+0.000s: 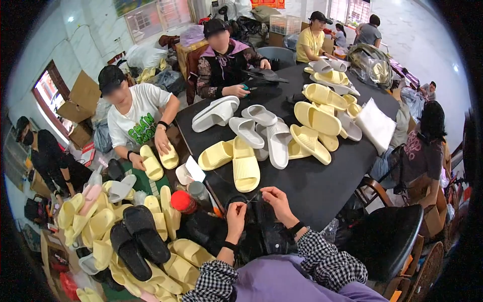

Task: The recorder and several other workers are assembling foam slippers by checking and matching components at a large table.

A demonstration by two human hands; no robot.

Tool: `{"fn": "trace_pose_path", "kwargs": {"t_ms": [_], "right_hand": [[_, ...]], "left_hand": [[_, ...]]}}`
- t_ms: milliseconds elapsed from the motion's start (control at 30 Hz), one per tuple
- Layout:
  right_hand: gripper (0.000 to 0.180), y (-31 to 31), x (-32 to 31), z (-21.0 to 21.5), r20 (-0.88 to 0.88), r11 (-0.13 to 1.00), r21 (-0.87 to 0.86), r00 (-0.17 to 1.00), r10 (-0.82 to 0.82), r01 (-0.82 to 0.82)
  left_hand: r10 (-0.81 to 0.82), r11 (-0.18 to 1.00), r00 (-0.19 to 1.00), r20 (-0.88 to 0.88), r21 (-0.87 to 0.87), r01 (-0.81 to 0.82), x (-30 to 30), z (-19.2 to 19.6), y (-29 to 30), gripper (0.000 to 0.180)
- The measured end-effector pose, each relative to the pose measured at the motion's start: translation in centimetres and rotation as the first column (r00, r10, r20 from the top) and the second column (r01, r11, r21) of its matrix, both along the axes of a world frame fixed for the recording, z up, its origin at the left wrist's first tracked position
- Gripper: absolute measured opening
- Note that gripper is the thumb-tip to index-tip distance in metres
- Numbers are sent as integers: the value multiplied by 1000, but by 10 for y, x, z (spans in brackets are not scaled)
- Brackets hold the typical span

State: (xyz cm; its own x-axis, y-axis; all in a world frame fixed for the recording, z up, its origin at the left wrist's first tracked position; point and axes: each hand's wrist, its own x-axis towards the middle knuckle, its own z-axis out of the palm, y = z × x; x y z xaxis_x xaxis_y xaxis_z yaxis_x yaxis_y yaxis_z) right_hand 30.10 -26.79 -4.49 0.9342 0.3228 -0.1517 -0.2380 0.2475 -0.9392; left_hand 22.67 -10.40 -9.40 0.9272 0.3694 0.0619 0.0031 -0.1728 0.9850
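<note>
My left hand [236, 216] is closed in a pinch near the front edge of the black table. Just to its right my right hand [277, 202] is also pinched, thumb against forefinger. A thin pale strand [251, 201], like thread, shows between the two sets of fingertips; it is too fine to make out fully. Under and between my hands lie dark, shiny black pieces [261, 229], whose shapes blend together. A yellow slipper [246, 168] with a ribbed strap lies on the table beyond my hands.
Yellow and grey slippers [314, 121] spread over the black table [312, 186]. Left of me are a red-lidded jar [182, 201], a grey jar [199, 192] and a slipper heap with a black pair [143, 236] on top. A black chair [385, 241] stands at right. Co-workers handle footwear across the table.
</note>
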Motion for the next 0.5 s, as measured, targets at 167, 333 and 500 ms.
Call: {"fn": "trace_pose_path", "kwargs": {"t_ms": [167, 333, 500], "right_hand": [[14, -10, 18, 6, -40, 986, 143, 996, -82, 87], [10, -36, 43, 44, 63, 913, 281, 944, -325, 295], [7, -86, 48, 122, 583, 700, 65, 542, -605, 712]], "left_hand": [[16, 1000, 1000, 7, 27, -16, -6, 31, -18, 35], [-327, 710, 945, -3, 659, 248, -33, 50, -34, 60], [-395, 550, 918, -43, 788, 274, -43, 45, -33, 59]]}}
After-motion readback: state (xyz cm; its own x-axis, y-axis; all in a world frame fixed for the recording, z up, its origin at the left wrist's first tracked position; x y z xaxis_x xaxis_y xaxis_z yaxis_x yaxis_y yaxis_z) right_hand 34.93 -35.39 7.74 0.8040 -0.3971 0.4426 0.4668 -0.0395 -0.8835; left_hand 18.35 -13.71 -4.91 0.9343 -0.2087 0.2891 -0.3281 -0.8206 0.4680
